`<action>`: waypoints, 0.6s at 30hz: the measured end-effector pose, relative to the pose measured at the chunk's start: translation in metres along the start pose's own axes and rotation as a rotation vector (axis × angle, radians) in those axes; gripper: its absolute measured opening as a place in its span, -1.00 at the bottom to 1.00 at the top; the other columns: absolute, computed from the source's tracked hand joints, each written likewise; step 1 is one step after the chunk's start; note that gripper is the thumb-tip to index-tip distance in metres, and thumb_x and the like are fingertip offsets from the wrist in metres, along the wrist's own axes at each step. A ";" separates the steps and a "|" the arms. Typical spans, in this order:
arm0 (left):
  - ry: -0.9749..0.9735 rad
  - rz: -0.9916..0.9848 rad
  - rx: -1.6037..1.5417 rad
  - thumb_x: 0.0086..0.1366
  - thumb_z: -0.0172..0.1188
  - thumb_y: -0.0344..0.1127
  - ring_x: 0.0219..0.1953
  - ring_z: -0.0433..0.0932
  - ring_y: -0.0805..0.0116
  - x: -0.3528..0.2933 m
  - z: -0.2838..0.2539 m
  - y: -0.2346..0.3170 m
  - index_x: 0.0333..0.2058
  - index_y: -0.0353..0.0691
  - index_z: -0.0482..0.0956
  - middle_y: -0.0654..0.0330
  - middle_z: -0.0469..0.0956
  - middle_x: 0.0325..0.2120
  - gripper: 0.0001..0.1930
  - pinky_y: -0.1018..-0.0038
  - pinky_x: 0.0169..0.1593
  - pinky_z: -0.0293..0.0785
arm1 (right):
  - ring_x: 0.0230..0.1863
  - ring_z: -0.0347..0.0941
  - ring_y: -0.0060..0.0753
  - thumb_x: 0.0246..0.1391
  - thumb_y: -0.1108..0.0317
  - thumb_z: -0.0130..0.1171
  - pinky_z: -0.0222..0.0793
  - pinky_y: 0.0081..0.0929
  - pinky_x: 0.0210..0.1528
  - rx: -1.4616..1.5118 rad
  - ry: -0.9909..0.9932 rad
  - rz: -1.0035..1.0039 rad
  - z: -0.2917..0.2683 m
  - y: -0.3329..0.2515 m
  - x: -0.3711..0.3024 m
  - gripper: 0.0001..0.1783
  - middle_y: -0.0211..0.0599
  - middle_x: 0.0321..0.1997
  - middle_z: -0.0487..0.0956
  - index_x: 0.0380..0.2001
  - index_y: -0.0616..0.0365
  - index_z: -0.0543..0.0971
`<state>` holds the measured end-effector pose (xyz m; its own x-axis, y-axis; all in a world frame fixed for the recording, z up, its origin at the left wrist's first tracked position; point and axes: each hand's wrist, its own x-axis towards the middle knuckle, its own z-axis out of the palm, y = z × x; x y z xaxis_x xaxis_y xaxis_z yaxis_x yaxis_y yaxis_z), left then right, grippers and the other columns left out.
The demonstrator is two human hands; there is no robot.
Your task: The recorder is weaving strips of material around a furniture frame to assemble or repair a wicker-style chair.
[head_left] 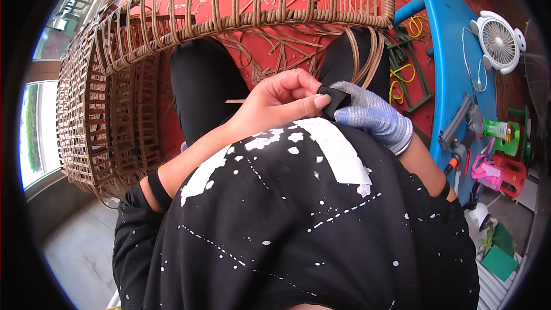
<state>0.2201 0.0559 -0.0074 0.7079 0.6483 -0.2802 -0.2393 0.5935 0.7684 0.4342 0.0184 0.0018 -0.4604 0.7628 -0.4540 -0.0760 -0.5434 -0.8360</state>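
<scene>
My left hand [278, 102] is bare, and its thumb and fingers pinch a small piece of black ribbed cloth [338, 101] in front of my belly. On the other side of the cloth is my right hand [376, 116], in a white and blue knitted glove, its fingers closed around the edge. Whether the cloth is a loose piece or part of my clothing, I cannot tell. Beyond my knees lies a brown woven wicker frame [247, 20], with several loose wicker strands [370, 60] hanging from its right end near my right knee.
More wicker weave [109, 115] stands at the left. Cut strands litter the red floor [270, 51]. To the right, a blue table [450, 51] carries a white fan [498, 43] and a grey power tool [459, 129]. Yellow hose [396, 83] lies beside the table.
</scene>
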 end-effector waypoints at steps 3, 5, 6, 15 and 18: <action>0.008 -0.003 -0.006 0.25 0.20 -0.46 -0.40 0.53 0.65 -0.001 0.002 0.002 -0.27 -0.23 0.48 0.32 0.57 -0.45 -0.90 0.69 -0.34 0.45 | -0.11 0.42 -0.57 -0.09 0.22 0.33 0.32 -0.56 0.00 0.065 0.033 0.019 0.004 -0.004 -0.004 -0.52 -0.36 -0.17 0.52 -0.11 0.23 0.47; 0.033 0.005 -0.070 0.26 0.19 -0.45 -0.40 0.53 0.65 -0.003 0.004 0.003 -0.28 -0.23 0.48 0.32 0.58 -0.44 -0.91 0.68 -0.34 0.46 | -0.12 0.41 -0.58 -0.09 0.23 0.34 0.32 -0.57 -0.01 0.055 0.065 0.018 0.002 -0.001 -0.007 -0.52 -0.37 -0.18 0.52 -0.12 0.22 0.47; 0.026 0.000 -0.067 0.26 0.19 -0.45 -0.40 0.53 0.65 -0.004 0.004 0.003 -0.28 -0.23 0.48 0.32 0.58 -0.44 -0.91 0.68 -0.34 0.46 | -0.13 0.41 -0.59 -0.10 0.24 0.34 0.32 -0.58 -0.02 0.045 0.096 0.018 0.000 0.002 -0.009 -0.52 -0.39 -0.19 0.51 -0.12 0.21 0.47; 0.020 -0.019 -0.074 0.29 0.15 -0.43 -0.35 0.53 0.65 0.001 -0.006 -0.002 -0.26 -0.23 0.48 0.31 0.59 -0.39 -0.93 0.67 -0.25 0.44 | -0.13 0.39 -0.61 -0.11 0.24 0.40 0.32 -0.55 -0.01 -0.130 0.132 -0.028 -0.010 0.022 -0.020 -0.50 -0.40 -0.20 0.51 -0.12 0.21 0.47; -0.003 -0.048 -0.068 0.30 0.14 -0.42 -0.35 0.53 0.65 0.004 -0.010 -0.005 -0.25 -0.23 0.48 0.31 0.59 -0.40 -0.93 0.67 -0.25 0.43 | -0.09 0.41 -0.57 -0.09 0.23 0.38 0.31 -0.54 0.03 -0.222 0.139 -0.034 -0.013 0.020 -0.022 -0.46 -0.35 -0.15 0.53 -0.05 0.23 0.47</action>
<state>0.2177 0.0597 -0.0182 0.7215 0.6171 -0.3140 -0.2495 0.6547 0.7135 0.4538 -0.0047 -0.0092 -0.3336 0.8284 -0.4501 0.1137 -0.4386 -0.8915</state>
